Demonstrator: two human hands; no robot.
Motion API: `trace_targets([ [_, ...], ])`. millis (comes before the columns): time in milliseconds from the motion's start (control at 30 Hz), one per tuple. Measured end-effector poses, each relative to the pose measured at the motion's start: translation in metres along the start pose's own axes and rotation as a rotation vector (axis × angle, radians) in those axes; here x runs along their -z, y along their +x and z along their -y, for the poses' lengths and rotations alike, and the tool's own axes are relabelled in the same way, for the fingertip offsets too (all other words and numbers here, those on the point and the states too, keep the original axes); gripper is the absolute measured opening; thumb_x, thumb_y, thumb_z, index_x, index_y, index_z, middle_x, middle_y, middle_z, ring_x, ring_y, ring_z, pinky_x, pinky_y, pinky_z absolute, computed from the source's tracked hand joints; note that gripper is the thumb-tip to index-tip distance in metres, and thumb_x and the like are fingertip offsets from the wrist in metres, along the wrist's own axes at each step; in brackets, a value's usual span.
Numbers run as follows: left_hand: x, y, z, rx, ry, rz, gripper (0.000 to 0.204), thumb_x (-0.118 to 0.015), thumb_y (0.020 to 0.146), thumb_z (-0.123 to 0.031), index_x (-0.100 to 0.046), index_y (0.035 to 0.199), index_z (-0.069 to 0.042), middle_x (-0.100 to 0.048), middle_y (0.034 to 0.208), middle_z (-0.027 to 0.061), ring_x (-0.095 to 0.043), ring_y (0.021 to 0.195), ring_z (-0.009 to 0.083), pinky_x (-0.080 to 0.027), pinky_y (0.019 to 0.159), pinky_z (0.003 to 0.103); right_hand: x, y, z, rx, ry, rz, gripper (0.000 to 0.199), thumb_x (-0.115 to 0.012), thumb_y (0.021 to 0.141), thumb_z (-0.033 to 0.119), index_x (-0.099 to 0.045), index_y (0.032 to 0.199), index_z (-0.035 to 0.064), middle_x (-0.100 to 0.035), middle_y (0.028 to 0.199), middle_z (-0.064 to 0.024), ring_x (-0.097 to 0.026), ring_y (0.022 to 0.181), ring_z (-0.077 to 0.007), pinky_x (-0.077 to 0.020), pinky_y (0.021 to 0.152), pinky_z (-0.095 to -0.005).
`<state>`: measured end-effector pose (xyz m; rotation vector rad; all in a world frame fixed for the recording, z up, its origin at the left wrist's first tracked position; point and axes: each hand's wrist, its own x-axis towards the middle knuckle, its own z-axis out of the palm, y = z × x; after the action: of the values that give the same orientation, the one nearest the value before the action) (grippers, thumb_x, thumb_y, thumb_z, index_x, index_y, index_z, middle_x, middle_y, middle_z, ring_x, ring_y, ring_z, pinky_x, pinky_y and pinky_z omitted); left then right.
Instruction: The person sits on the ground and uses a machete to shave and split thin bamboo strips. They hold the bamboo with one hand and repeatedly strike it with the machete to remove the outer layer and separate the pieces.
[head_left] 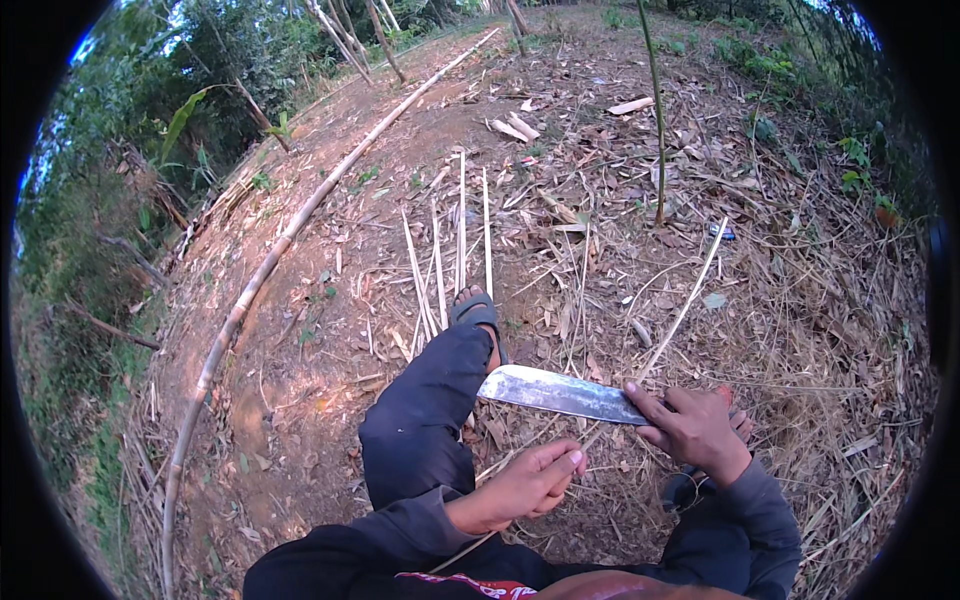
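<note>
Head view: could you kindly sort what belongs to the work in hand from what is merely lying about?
In hand:
- broad grey steel blade, gripped by the right hand
- thin pale bamboo strip, held by the left hand

Lying about:
- cut pale bamboo slats by the sandalled foot
- long bamboo pole
- dry leaf litter

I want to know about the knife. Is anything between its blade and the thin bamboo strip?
Nothing visible. The blade in the right hand lies right against the thin bamboo strip; the left hand grips the strip lower down.

Broad grey machete blade (pixel 555 392) lies flat across a thin bamboo strip (pixel 680 315) (pale, slanting).
</note>
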<state>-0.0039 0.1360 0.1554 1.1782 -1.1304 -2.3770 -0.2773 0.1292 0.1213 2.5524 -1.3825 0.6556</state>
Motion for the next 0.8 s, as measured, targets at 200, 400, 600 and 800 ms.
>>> trace_targets([
  [200,0.003,-0.007,0.011,0.016,0.042,0.024,0.026,-0.041,0.109,-0.034,-0.048,0.103,-0.01,-0.026,0.064,-0.0079,-0.021,0.047,0.002,-0.016,0.042,0.021,-0.034,-0.003,-0.047,-0.457,0.192,-0.214,0.053,-0.057,0.1,0.031,-0.045,0.15,0.0211,-0.051,0.066,-0.0078,-0.052,0.052,-0.0223,-0.0405,0.05,-0.0384],
  [400,0.003,0.007,0.014,0.021,0.05,0.024,0.024,-0.041,0.109,-0.032,-0.047,0.102,-0.01,-0.026,0.063,-0.008,-0.021,0.047,0.0019,-0.016,0.042,0.021,-0.035,-0.019,-0.042,-0.458,0.239,-0.204,0.052,-0.06,0.098,0.025,-0.048,0.148,0.0193,-0.054,0.067,-0.0091,-0.054,0.053,-0.0252,-0.0431,0.051,-0.04],
  [600,0.001,0.005,0.015,-0.011,0.121,-0.029,0.025,-0.04,0.11,-0.031,-0.047,0.101,-0.009,-0.027,0.062,-0.0079,-0.021,0.046,0.0019,-0.016,0.042,0.022,-0.038,-0.023,-0.038,-0.359,0.014,-0.087,0.057,-0.068,0.091,0.03,-0.052,0.145,0.0272,-0.051,0.067,-0.0053,-0.057,0.054,-0.0238,-0.0462,0.051,-0.0388],
  [800,0.003,0.007,0.016,0.019,0.143,-0.051,0.024,-0.042,0.109,-0.031,-0.049,0.104,-0.009,-0.029,0.062,-0.0079,-0.022,0.047,0.002,-0.017,0.042,0.023,-0.062,-0.036,-0.057,-0.753,0.417,-0.192,0.051,-0.057,0.099,0.02,-0.046,0.149,0.0164,-0.062,0.077,-0.0136,-0.058,0.056,-0.0314,-0.0457,0.055,-0.042],
])
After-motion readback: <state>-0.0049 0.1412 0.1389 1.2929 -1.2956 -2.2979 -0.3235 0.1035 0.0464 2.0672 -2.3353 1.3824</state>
